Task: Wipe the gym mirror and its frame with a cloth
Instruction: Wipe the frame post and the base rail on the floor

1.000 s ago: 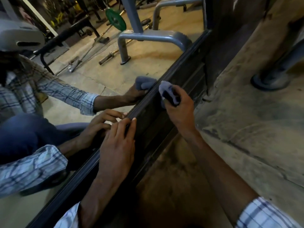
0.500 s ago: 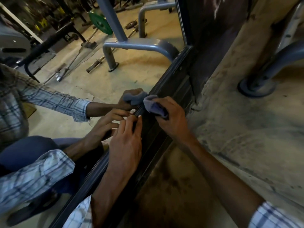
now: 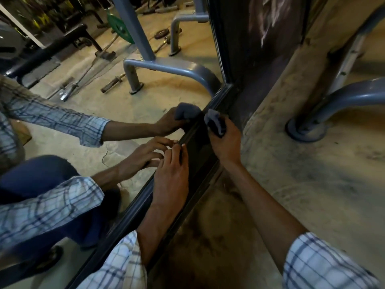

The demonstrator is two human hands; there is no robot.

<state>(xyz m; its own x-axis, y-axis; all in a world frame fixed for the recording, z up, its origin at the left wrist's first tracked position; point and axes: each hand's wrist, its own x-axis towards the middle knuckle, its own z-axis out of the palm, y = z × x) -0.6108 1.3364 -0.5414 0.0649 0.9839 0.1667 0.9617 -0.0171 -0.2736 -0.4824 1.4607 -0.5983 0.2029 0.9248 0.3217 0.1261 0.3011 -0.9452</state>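
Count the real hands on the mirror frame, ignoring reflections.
2. The left hand rests flat on the bottom frame, fingers straight toward the glass. The right hand, nearer the corner, grips the cloth against the frame. None appear hidden.

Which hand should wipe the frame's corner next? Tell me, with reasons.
Right. The right hand grips the cloth against the frame near its corner; the left hand rests flat on the frame, holding nothing.
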